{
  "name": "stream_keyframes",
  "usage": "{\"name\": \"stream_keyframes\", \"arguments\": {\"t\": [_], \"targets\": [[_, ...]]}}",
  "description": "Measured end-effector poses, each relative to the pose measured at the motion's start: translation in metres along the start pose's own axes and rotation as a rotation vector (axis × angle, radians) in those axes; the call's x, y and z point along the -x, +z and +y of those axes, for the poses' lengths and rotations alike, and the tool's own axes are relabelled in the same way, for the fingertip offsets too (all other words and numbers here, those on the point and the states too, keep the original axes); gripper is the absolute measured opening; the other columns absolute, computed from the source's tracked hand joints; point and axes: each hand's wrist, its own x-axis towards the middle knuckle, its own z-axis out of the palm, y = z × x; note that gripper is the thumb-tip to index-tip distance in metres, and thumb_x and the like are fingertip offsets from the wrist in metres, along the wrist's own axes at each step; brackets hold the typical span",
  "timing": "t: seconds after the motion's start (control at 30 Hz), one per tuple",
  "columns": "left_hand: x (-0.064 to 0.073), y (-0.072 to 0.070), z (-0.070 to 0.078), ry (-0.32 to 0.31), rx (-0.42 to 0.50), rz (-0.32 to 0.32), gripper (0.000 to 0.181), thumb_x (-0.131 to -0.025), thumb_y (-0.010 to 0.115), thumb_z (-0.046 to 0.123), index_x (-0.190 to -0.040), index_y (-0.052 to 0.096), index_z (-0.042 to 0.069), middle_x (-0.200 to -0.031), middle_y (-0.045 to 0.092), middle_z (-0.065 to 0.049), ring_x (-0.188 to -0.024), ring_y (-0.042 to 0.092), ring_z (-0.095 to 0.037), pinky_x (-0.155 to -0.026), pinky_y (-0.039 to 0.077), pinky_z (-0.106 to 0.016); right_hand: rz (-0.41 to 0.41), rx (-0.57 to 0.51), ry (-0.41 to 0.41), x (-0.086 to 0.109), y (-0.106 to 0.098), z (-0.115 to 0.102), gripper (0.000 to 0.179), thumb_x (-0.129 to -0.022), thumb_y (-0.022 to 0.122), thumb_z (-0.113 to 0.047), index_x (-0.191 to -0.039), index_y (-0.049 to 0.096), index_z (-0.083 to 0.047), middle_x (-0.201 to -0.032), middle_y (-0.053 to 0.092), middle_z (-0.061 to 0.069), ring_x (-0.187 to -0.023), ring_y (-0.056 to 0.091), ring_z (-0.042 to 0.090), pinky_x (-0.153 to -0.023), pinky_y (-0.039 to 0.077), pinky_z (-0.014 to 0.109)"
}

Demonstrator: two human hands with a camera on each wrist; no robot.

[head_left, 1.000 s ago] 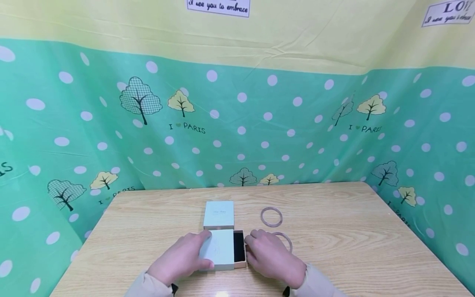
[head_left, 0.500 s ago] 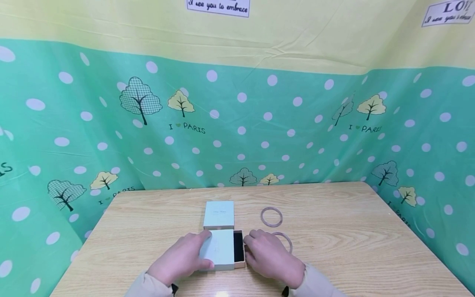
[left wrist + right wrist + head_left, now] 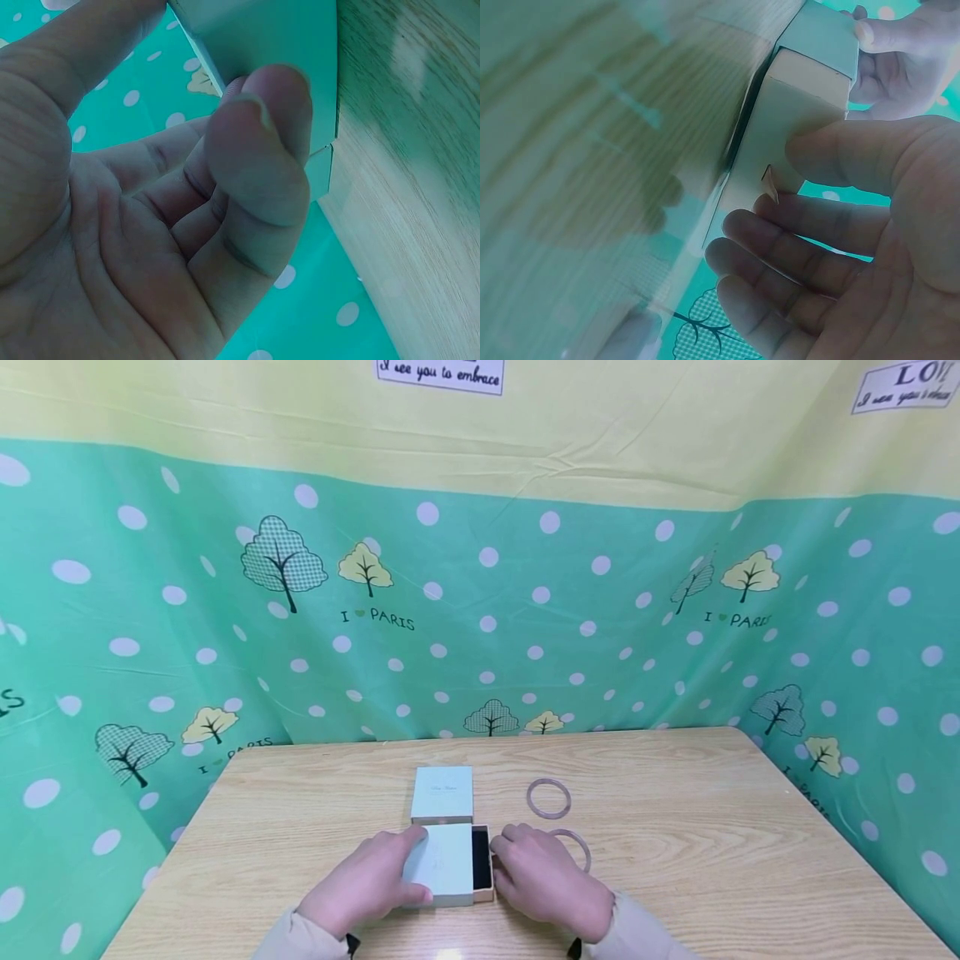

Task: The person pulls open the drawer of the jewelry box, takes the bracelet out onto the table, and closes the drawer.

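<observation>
A pale blue jewelry box [image 3: 442,860] lies near the front of the table, its drawer [image 3: 482,893] partly slid out to the right, showing a black lining [image 3: 482,858]. My left hand [image 3: 367,875] grips the box's outer sleeve, thumb at the near side and fingers toward the far side. At the drawer's end, my right hand [image 3: 547,877] touches it with thumb and fingers extended. In the right wrist view a small ribbon tab [image 3: 771,185] sticks out between thumb and index finger; whether they pinch it I cannot tell.
Directly behind stands a second, similar pale blue box [image 3: 443,792]. One mauve bangle [image 3: 549,816] lies at the back right, and another bangle [image 3: 588,853] is partly hidden by my right hand. A green polka-dot curtain [image 3: 517,635] surrounds the wooden table [image 3: 675,827].
The drawer has slid slightly left into its sleeve, with my right hand moving along at its end. My left hand and the bangles have stayed put.
</observation>
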Motion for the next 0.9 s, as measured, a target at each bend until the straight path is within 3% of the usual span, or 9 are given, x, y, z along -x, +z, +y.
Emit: {"name": "stream_keyframes", "arguments": {"t": [0.9], "targets": [[0.0008, -0.0004, 0.0003, -0.004, 0.003, 0.0, 0.075, -0.067, 0.084, 0.036, -0.126, 0.053, 0.001, -0.096, 0.064, -0.008, -0.075, 0.052, -0.014, -0.066, 0.049, -0.038, -0.018, 0.005, 0.001, -0.0037, 0.002, -0.0022, 0.007, -0.083, 0.066, -0.021, -0.083, 0.064, -0.014, -0.073, 0.049, -0.008, -0.065, 0.046, 0.007, -0.058, 0.044, 0.023]]}}
